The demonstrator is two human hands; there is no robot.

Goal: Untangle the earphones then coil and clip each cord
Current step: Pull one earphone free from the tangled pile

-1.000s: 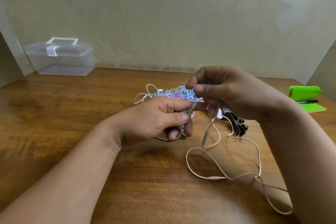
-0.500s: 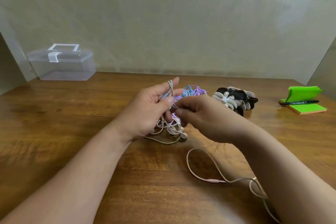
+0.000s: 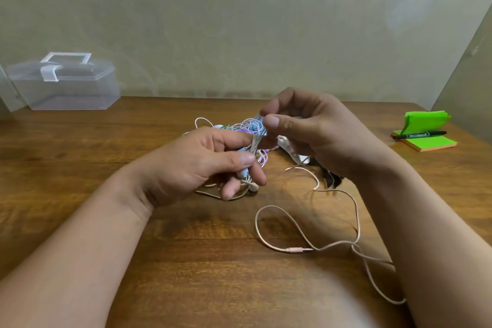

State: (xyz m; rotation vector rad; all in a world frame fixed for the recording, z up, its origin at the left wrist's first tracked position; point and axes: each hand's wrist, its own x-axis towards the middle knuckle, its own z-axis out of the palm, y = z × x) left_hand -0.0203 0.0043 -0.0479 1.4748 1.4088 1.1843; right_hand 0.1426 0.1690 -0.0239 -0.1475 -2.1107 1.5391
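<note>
A tangle of white, blue and purple earphone cords [image 3: 246,126] lies mid-table. My left hand [image 3: 207,165] grips a bundle of cords from it between thumb and fingers, with a white earbud [image 3: 253,187] hanging below. My right hand [image 3: 311,130] is raised just right of the tangle and pinches thin strands at its top. A pink cord [image 3: 306,237] with its jack plug [image 3: 298,250] trails loose over the table toward my right forearm. White and black cord clips [image 3: 295,153] lie partly hidden under my right hand.
A clear plastic box [image 3: 64,85] with a lid handle stands at the back left by the wall. Green sticky notes [image 3: 426,136] with a black marker [image 3: 419,134] lie at the far right. The wooden table [image 3: 80,168] spreads beneath.
My right hand has risen and moved right, pulling strands up from the tangle and covering the clips. My left hand has dropped slightly, still gripping the cords. More pink cord lies loose.
</note>
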